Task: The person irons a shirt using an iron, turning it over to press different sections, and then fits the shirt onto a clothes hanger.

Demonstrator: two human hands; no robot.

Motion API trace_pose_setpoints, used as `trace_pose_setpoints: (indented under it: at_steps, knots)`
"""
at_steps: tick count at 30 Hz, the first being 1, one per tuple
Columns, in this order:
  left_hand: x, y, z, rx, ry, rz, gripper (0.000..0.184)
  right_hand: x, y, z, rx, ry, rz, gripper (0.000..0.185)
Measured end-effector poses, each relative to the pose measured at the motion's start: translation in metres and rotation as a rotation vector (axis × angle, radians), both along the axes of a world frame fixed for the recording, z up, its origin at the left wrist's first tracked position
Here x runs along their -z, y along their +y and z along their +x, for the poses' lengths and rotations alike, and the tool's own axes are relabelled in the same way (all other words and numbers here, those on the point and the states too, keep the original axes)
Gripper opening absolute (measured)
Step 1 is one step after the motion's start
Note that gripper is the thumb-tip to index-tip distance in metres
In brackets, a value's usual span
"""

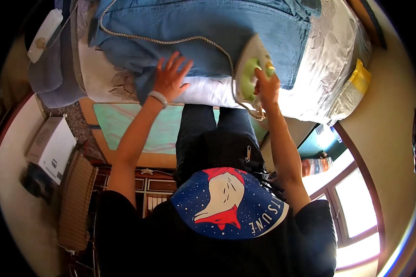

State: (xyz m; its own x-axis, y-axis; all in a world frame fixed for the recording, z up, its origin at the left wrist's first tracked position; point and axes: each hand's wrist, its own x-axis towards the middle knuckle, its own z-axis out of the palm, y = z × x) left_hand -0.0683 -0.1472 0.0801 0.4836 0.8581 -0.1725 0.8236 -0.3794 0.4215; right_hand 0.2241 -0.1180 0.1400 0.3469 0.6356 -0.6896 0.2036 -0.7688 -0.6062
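Observation:
A white and green clothes iron [250, 69] lies on a blue denim garment [189, 27], its pointed end toward the far side. My right hand [267, 87] is wrapped round the iron's handle. Fingers spread, my left hand [170, 79] rests at the garment's near edge, left of the iron, with a pale bracelet on the wrist. From the iron's rear, a braided cord [185, 41] loops across the denim toward the upper left. The iron's soleplate is hidden beneath it.
Under the denim is a pale flowered cover [321, 60]. A white power strip [45, 36] lies at the upper left. A yellow and clear packet [353, 90] sits at the right edge. A white box [52, 147] stands lower left, and a window [353, 203] is at lower right.

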Motion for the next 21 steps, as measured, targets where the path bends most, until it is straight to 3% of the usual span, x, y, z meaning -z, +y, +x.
trace_pose_setpoints:
  at_steps: [2, 5, 7, 8, 10, 13, 17, 21]
  knots:
    - [0.013, -0.019, 0.004, 0.040, -0.030, 0.001, 0.037, 0.001, 0.002, -0.025, -0.092, 0.007, 0.003, 0.022]
    - [0.028, -0.031, -0.004, 0.054, -0.106, 0.013, 0.020, -0.003, 0.013, -0.061, -0.256, 0.031, -0.059, 0.037]
    - [0.027, -0.029, -0.010, -0.007, -0.204, 0.054, 0.013, 0.018, 0.011, -0.074, -0.325, 0.031, -0.062, 0.045]
    - [0.026, -0.030, -0.012, -0.032, -0.164, 0.030, 0.014, 0.039, 0.005, -0.077, -0.419, -0.109, 0.080, 0.045]
    - [0.029, -0.032, -0.018, -0.083, -0.077, -0.016, 0.015, 0.028, 0.011, -0.079, -0.404, -0.127, 0.062, 0.044]
    - [0.032, -0.031, -0.017, -0.075, -0.050, -0.011, 0.018, 0.004, 0.023, -0.062, -0.171, 0.013, -0.049, 0.039]
    - [0.032, -0.033, -0.011, -0.109, -0.004, 0.017, 0.018, 0.005, 0.025, -0.024, 0.086, 0.030, 0.067, 0.033]
    - [0.028, -0.026, -0.005, -0.096, 0.073, -0.057, 0.020, 0.024, 0.019, 0.013, -0.004, -0.164, 0.017, 0.038]
